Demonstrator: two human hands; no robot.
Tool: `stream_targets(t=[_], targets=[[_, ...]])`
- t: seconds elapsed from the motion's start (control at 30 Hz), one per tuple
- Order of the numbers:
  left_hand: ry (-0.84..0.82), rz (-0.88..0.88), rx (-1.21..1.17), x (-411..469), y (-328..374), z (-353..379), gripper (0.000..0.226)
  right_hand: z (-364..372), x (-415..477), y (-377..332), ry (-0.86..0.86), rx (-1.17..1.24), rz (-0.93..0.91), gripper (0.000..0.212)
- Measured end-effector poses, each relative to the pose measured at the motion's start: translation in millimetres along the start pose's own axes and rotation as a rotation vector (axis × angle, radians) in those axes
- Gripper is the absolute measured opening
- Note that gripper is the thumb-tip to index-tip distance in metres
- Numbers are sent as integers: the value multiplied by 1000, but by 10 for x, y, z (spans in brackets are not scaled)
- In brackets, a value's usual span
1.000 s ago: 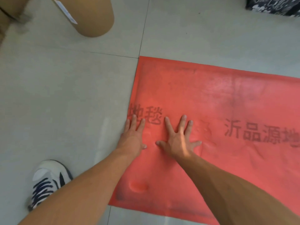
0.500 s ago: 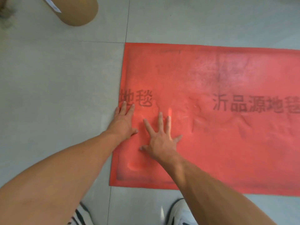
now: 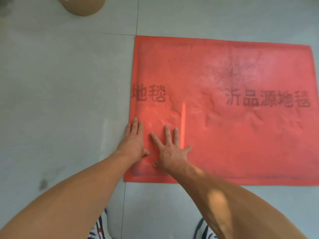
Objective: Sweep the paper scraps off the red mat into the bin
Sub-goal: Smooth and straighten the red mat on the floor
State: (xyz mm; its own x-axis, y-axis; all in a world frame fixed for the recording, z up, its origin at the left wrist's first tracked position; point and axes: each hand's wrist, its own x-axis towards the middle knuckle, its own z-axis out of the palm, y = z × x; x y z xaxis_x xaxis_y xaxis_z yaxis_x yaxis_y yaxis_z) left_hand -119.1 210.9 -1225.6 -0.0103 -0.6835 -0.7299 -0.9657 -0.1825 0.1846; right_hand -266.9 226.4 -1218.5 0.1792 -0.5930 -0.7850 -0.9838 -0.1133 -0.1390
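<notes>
On the floor [image 3: 60,83] lies everything else. It is made of big, smooth grey tiles with thin dark lines between them, and a few dirty smudges mark it on the left.

Next comes the red mat [image 3: 241,152]. It is a flat rectangle, and it lies on the right side of the floor with its left edge close to one of the tile lines. It looks thin and soft. Its top is full of little dents and wrinkles, with some worn, dusty patches. Big dark letters [image 3: 267,100] are printed across the middle. A thin strip of light [image 3: 183,125] falls on it.

Two bare arms reach in from the near side, the left arm [image 3: 77,195] over the floor and the right arm [image 3: 233,195] over the mat's near edge.

Both hands lie flat, palms down, near the mat's near left corner. The left hand [image 3: 133,144] rests right on the mat's left edge, with its fingers straight and close together. The right hand [image 3: 170,152] is just beside it, fully on the mat, with its fingers straight and spread wide. Neither hand holds anything.

Far away, at the top left of the floor, sits a round brown cardboard thing [image 3: 84,6], well apart from the mat.

At the near edge of the floor two shoes peek out, the left shoe [image 3: 96,230] and the right shoe [image 3: 205,230], white with dark stripes.
</notes>
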Motion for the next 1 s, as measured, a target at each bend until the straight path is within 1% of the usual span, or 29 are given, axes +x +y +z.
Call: stream_targets(t=[0.1,0.17,0.23,0.3,0.33,0.43,0.47,0.57,0.63,0.8,0.87,1.0], targets=[[-58,-33,43,-257,-92,216,125,135,-64,0,-13,-60,-2,114],[-100,-58,48,-212,-106,278,125,208,-20,-22,1,-66,11,115],[-86,-72,71,-130,-55,298,125,236,38,-4,29,-93,11,115],[-112,-79,78,-177,-26,265,126,203,-12,-37,-4,-95,15,115],[-107,-76,78,-212,-29,256,125,202,-43,-38,-3,-76,18,115],[-25,-70,61,-250,-88,223,123,176,-52,-34,25,-55,17,116],[-35,-92,52,-278,-115,223,124,175,-51,-38,22,-45,26,117],[-169,-207,90,-425,-179,383,131,210,-24,-54,16,-55,46,120],[-201,-233,131,-431,-203,427,134,224,24,-59,19,-59,47,121],[-174,-203,100,-456,-216,443,131,222,-8,-60,3,-73,57,121],[-155,-166,145,-471,-263,421,128,211,9,-72,11,-74,57,121],[-176,-127,225,-466,-378,421,124,207,20,-94,-14,-90,56,122]])
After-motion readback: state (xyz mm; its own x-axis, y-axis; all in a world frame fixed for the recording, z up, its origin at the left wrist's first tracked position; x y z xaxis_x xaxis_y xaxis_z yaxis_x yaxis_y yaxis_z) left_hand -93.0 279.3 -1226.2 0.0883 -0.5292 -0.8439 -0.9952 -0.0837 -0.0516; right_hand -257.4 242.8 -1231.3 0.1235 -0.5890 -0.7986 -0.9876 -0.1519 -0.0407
